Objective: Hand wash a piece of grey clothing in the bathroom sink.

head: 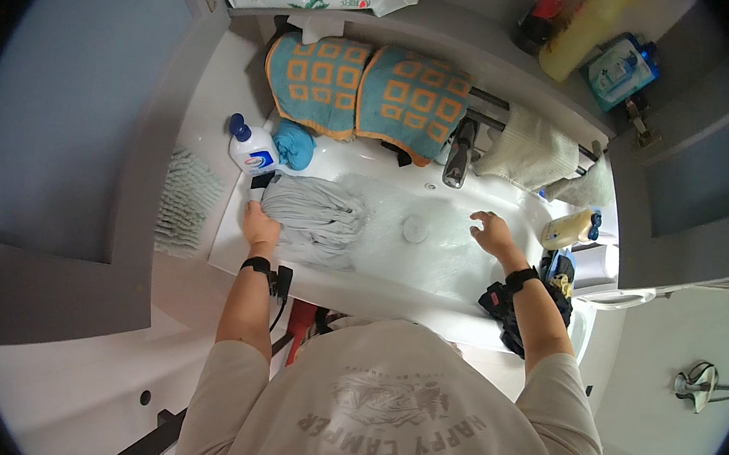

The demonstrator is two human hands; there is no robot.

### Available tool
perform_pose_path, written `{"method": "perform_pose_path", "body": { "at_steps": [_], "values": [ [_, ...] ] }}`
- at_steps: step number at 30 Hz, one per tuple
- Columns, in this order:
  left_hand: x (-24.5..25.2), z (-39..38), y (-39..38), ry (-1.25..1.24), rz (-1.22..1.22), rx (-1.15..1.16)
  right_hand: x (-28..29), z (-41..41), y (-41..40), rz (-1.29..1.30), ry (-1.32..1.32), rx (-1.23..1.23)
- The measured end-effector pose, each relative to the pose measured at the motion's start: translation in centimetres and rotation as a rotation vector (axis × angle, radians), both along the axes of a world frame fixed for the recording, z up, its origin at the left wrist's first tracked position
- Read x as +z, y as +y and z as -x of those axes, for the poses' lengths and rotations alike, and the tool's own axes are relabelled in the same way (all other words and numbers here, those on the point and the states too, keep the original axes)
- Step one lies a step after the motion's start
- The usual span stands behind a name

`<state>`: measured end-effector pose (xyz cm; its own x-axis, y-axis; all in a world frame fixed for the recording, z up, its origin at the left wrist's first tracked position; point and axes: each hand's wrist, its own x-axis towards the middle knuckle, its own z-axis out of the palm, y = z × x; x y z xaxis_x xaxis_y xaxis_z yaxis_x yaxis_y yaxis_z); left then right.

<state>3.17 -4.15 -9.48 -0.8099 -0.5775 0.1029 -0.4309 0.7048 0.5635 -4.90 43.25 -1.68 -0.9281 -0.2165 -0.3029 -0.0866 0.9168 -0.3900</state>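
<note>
A light grey cloth garment [312, 219] lies wet and bunched at the left of the white sink basin [391, 288]. At its left edge is my left hand [260, 225], just below a small black-and-white piece [260, 186] that I cannot identify. Whether the fingers grip the cloth or that piece is hidden. My right hand [494, 233] hovers over the basin's right side, fingers apart and holding nothing. Water [428, 253] stands in the basin, around a round drain stopper [414, 230]. A chrome faucet [459, 154] reaches over the back rim.
A white pump bottle [255, 150] and blue cloth [293, 145] sit at back left. Patterned towels [364, 89] and a cream cloth [533, 151] hang behind. A yellowish bottle [568, 229] and dark clothes [507, 314] lie right. Open cabinet doors [71, 133] flank the sink.
</note>
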Motion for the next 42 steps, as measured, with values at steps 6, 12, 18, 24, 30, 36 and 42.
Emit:
{"method": "perform_pose_path", "body": {
  "at_steps": [6, 12, 18, 24, 30, 36, 42],
  "values": [
    [2.3, 1.1, 1.0, 0.078, -0.373, -0.062, -4.8, -5.2, 3.5, -0.058, -0.356, 0.069],
    [1.8, 0.6, -0.9, 0.041, -0.653, -0.077, -6.2, -9.2, 3.1, -0.081, -0.463, 0.099],
    [2.9, 1.8, -0.7, -0.252, -0.323, -0.036, -5.6, -10.9, 1.3, -0.194, -0.516, 0.157],
    [3.8, 2.6, -1.5, -0.587, -0.487, 0.064, -5.2, -10.9, 0.6, -0.217, -0.365, 0.214],
    [5.9, 2.9, 0.2, -0.576, -0.512, -0.023, -7.4, -10.9, 2.8, -0.097, -0.193, 0.247],
    [6.9, 3.4, -0.2, -0.676, -0.632, 0.054, -4.5, -10.4, 1.0, -0.156, -0.298, 0.089],
    [7.2, 2.5, -0.7, -0.657, -0.626, 0.048, -5.0, -10.6, 0.4, -0.268, -0.409, 0.071]
  ]
}}
